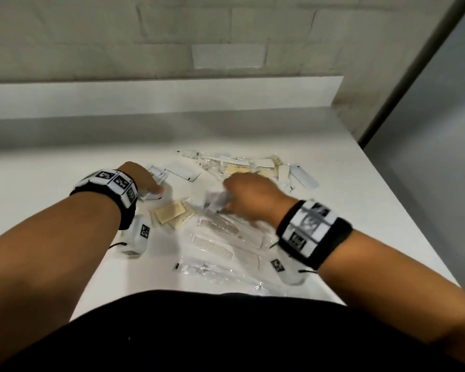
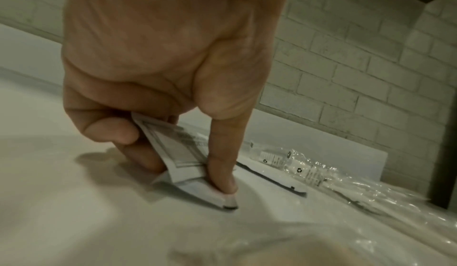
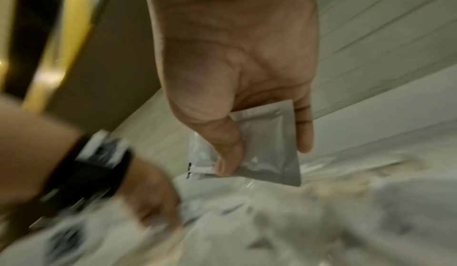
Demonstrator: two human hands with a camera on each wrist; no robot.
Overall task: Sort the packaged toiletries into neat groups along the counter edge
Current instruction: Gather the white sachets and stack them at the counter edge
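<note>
Clear comb packets (image 1: 215, 238) lay nearest the table's (image 1: 51, 167) front edge while both hands' fingers pinched flat sachets, apparently gathering like with like.

A wall of pale painted brick (image 1: 172, 36) rises beyond the fingers, and one block (image 1: 227, 56) on it looks lighter than the rest. A white upstand (image 1: 159, 99) runs along the foot of that wall, at the back of the desk. To the right of the fingers a grey panel (image 1: 440, 130) slants down past the desk's side, edged by a darker strip (image 1: 411, 76). In the right wrist view a blurred yellow bar (image 3: 66, 35) stands to the left of the fingers, against something dark.
</note>
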